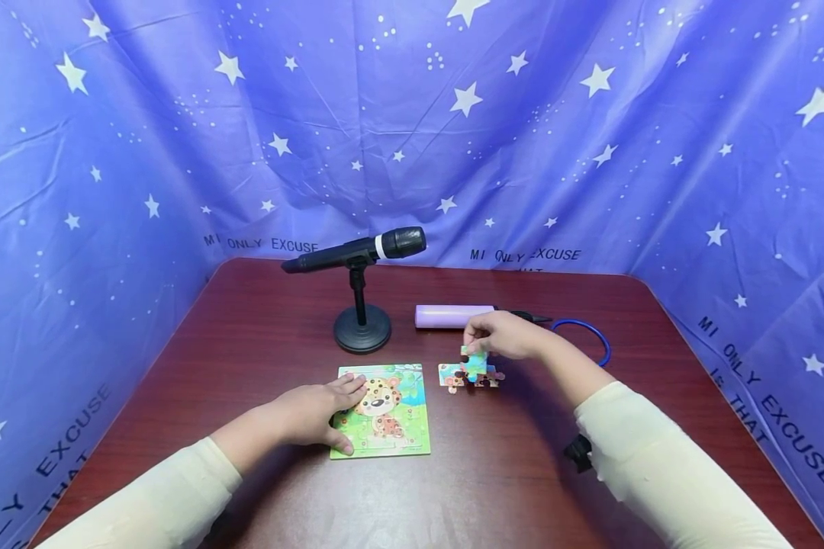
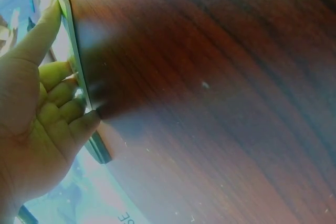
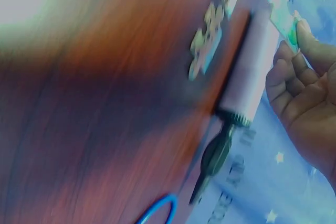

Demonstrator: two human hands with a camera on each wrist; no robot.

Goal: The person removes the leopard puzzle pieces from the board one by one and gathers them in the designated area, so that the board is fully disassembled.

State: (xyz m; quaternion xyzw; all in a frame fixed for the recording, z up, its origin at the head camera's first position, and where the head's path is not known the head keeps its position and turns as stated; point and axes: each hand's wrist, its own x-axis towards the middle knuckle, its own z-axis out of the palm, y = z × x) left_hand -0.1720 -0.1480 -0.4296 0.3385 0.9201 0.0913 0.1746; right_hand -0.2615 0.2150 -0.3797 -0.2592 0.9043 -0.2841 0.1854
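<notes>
A jigsaw puzzle board (image 1: 384,446) with a spotted cartoon leopard lies flat on the table. My left hand (image 1: 309,412) rests on the board's left side, fingers spread over it and thumb near the lower left corner. In the left wrist view the left hand (image 2: 44,106) lies along the board's edge (image 2: 73,35). To the right, my right hand (image 1: 508,335) pinches a blue-green puzzle piece (image 1: 477,364) above several loose puzzle pieces (image 1: 448,374). The right wrist view shows this puzzle piece (image 3: 282,18) between thumb and fingers of the right hand (image 3: 310,90).
Behind the board a black microphone (image 1: 329,255) sits on a round-based stand (image 1: 362,329). A purple hand pump (image 1: 449,316) lies behind the right hand, with a blue loop (image 1: 600,339) beside its nozzle. Starry blue curtains (image 1: 384,114) surround the reddish-brown table (image 1: 268,320).
</notes>
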